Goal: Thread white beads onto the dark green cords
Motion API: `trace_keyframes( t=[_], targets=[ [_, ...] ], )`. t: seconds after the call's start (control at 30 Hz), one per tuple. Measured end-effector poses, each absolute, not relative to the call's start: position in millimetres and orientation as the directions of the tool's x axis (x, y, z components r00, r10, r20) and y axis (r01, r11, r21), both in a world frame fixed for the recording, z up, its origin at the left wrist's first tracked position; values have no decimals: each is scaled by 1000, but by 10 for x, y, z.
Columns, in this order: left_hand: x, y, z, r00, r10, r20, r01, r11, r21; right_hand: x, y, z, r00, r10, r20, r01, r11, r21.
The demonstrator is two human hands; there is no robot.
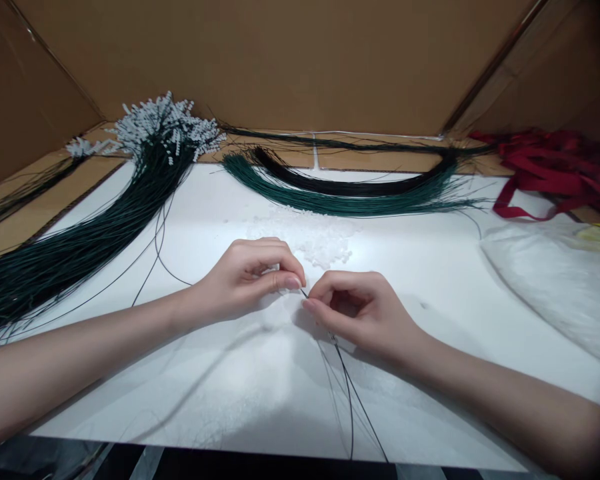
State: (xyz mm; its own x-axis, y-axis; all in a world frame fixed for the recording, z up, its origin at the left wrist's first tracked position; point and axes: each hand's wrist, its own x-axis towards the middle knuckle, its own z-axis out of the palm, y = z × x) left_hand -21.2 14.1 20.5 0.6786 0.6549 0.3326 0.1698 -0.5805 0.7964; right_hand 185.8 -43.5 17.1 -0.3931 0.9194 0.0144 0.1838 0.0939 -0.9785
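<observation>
Pinched between thumb and forefinger of both the left hand (247, 277) and right hand (353, 310), a thin dark green cord (347, 387) trails toward the white tabletop's (430, 267) near edge, its tip held steady beside small translucent white beads (325, 247).

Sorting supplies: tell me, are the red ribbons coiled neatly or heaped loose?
Heaped loose: the red ribbons lie tangled, strands trailing onto the white table.

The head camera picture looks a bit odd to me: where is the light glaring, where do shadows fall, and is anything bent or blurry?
In the head view, light glares off the white table near its front edge; soft shadows lie under the left hand and right hand; the cardboard wall edges bow outward, a wide-lens distortion; the clear plastic bag and red ribbons look soft; the corners darken.
</observation>
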Motion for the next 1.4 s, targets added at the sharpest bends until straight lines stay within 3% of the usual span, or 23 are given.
trace_keyframes(
  t=[0.2,0.87,1.4],
  targets=[
    [-215,144,201,703,609,366,159,-637,754,1855,-430,165,-389,921,23,171,97,-981],
    [-199,107,251,691,663,286,208,-562,801,1855,-444,175,-336,942,20,132,68,-989],
    [-215,103,240,674,671,309,200,-569,798,1849,-453,204,-336,942,9,96,44,-994]
  ],
)
